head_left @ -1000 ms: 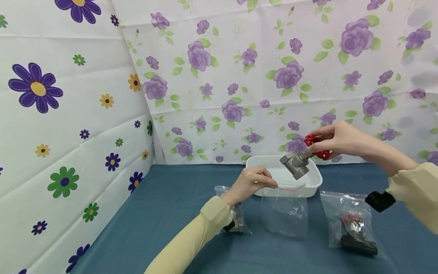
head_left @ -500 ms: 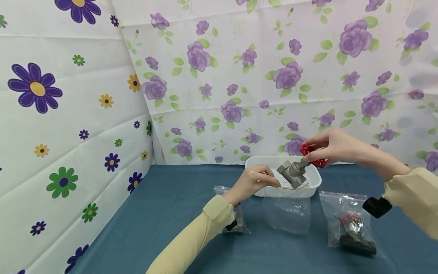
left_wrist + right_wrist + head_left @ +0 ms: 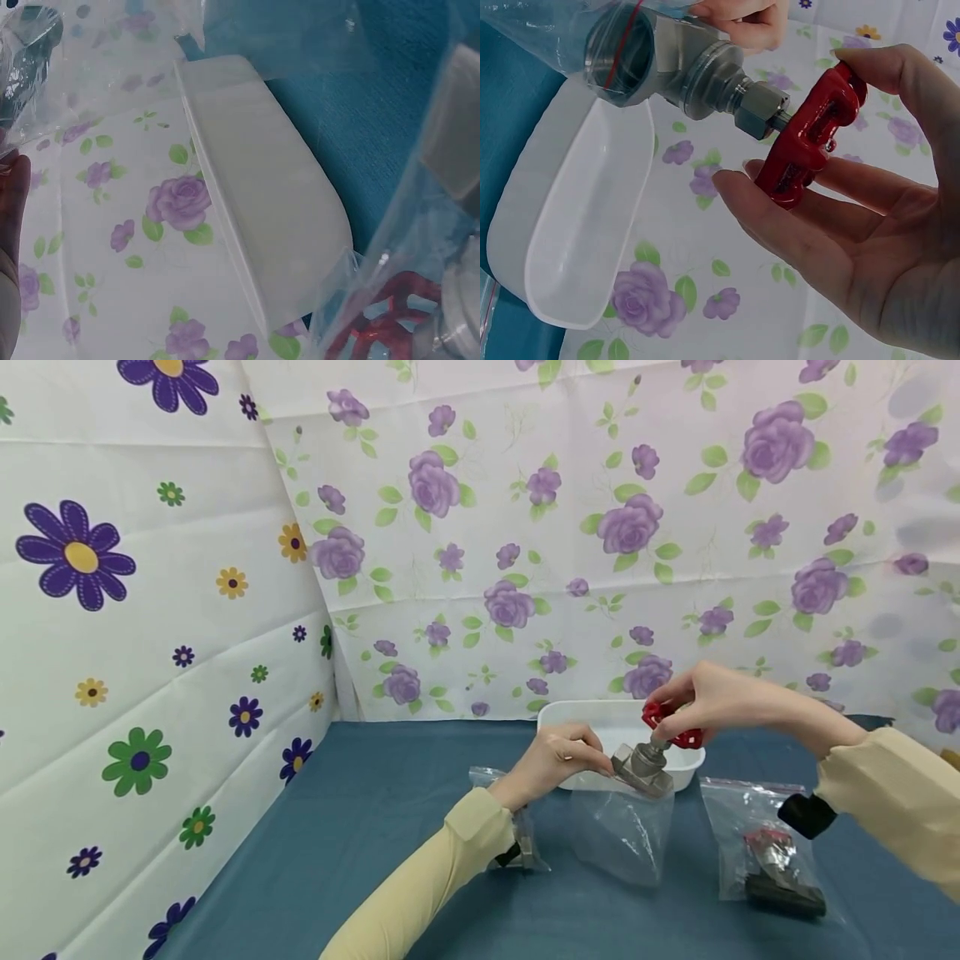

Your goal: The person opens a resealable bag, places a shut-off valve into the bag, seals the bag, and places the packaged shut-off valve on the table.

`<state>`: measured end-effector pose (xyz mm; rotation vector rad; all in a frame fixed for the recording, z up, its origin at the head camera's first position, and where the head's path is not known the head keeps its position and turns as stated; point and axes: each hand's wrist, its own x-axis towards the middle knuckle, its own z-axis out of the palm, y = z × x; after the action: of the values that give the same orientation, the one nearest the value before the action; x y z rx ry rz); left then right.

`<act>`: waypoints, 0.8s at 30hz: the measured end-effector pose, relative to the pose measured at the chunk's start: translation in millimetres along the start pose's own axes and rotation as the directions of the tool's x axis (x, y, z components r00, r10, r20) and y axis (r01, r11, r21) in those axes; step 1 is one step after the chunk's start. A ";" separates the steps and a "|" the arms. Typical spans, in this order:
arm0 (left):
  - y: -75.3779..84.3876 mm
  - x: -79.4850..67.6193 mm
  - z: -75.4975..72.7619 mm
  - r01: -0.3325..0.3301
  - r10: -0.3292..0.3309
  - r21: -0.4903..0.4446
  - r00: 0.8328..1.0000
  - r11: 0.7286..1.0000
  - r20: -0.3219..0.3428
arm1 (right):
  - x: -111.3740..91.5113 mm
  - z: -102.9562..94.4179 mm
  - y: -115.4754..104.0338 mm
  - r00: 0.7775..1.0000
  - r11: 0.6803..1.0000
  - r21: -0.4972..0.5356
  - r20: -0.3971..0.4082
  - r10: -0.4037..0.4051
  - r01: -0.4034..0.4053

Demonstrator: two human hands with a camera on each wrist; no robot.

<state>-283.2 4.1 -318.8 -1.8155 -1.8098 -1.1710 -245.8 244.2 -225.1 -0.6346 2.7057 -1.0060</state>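
Note:
My right hand (image 3: 712,703) holds a metal gate valve by its red handwheel (image 3: 810,135). The valve's body (image 3: 643,768) is tilted down at the mouth of a clear zip bag (image 3: 622,835). In the right wrist view the bag's plastic, with a red zip line, covers the body's open end. Thumb and fingers of my left hand (image 3: 558,760) pinch the bag's upper left edge. Behind my left wrist lies another bagged metal piece (image 3: 525,843), partly hidden by the sleeve; the left wrist view shows a red handwheel (image 3: 390,315) through plastic.
A white plastic tub (image 3: 570,714) stands behind the hands, against the floral backdrop. To the right, a zip bag (image 3: 750,810) on the blue table cloth (image 3: 360,827) contains a red-topped valve and a black piece.
My right hand has moved down and left, bringing the valve from above the bag into its mouth. The bag now bulges open. My left hand has stayed nearly still.

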 end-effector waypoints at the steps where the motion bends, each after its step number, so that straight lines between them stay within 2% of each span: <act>1: 0.5 0.2 0.0 0.002 -0.002 0.001 1.000 1.000 0.008 | 0.8 0.6 -0.3 1.000 1.000 -0.001 0.012 0.002 -0.002; 9: -2.0 -0.4 1.2 0.040 -0.037 -0.109 0.999 0.993 0.034 | 5.8 -1.2 5.6 0.993 0.994 0.080 0.100 0.061 -0.069; 12: -2.2 1.3 3.3 0.040 -0.036 -0.152 0.999 0.988 0.025 | 7.7 -2.3 10.1 0.988 0.995 0.093 0.149 0.034 -0.048; 18: -0.9 5.6 6.3 0.097 -0.098 -0.212 0.995 0.972 0.010 | 10.4 4.3 9.6 0.973 0.995 0.095 0.232 -0.010 -0.013; 20: -1.7 6.0 6.9 0.080 -0.080 -0.193 0.997 0.978 0.006 | 11.3 7.9 7.2 0.974 0.998 0.064 0.224 -0.021 0.007; 24: -9.0 3.9 10.6 0.000 0.000 -0.115 1.000 0.993 0.002 | 14.5 15.8 2.6 0.982 0.995 -0.058 0.171 -0.073 0.084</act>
<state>-288.8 15.7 -325.3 -1.8787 -1.7769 -1.2985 -254.6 230.2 -239.1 -0.8064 2.5916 -0.8424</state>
